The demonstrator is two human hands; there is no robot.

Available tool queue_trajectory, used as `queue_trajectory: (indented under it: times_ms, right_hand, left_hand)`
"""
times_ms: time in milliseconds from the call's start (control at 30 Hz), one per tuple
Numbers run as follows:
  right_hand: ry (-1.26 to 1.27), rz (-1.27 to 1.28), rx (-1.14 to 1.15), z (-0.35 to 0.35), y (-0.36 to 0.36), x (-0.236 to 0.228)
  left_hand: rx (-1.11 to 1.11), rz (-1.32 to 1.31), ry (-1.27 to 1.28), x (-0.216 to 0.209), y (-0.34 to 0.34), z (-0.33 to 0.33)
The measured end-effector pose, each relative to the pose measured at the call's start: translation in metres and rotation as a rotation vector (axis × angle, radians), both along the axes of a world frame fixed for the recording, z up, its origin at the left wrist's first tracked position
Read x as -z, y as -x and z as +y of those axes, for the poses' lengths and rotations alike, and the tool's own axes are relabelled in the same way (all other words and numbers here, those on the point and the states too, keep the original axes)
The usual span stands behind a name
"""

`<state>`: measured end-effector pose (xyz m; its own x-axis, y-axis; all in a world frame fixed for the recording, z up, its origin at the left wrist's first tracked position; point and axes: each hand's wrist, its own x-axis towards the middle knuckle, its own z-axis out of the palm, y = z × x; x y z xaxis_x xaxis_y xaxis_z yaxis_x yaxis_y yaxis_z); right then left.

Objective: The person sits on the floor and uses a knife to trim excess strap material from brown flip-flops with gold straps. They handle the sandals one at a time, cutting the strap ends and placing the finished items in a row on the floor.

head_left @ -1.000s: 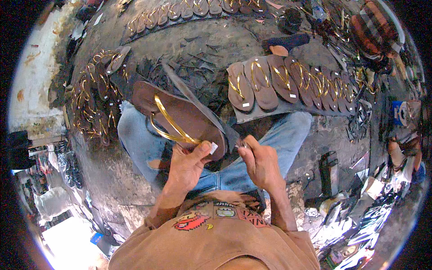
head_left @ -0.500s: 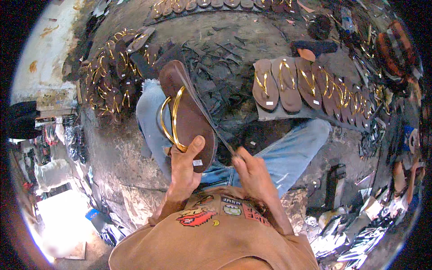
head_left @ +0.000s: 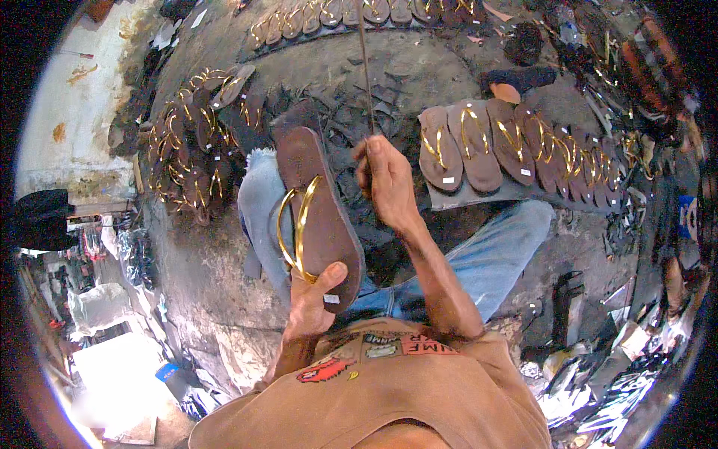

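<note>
A brown flip-flop [head_left: 329,232] with gold straps stands tilted over my lap, its toe end pointing away from me. My left hand [head_left: 310,305] grips its heel end, the thumb pressed on the footbed next to a small white label. My right hand [head_left: 388,179] is closed on a long, thin, dark blade-like tool [head_left: 366,67] that points straight away from me. The tool is apart from the flip-flop, to its right. A dark flat piece [head_left: 298,114] shows just beyond the toe; whether it touches the flip-flop I cannot tell.
Several gold-strapped flip-flops [head_left: 467,142] lie in a row on the right, others [head_left: 314,19] at the far edge. A heap of flip-flops [head_left: 191,142] lies at left. Dark offcuts [head_left: 385,93] litter the floor ahead. My crossed legs in jeans [head_left: 493,254] frame the work.
My right hand has moved forward and up with the tool, away from the flip-flop's right edge where it was. My left hand has shifted slightly down and right with the flip-flop.
</note>
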<state>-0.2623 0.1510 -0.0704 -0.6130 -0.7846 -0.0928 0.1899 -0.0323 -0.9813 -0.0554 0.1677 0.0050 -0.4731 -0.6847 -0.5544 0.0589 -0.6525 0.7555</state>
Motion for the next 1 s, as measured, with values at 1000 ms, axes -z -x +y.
queue_trajectory:
  times_ms: [1000]
  right_hand:
    - [-0.649, 0.646, -0.63, 0.106, 0.013, -0.066]
  left_hand:
    - [0.325, -0.191, 0.093, -0.051, 0.031, -0.071]
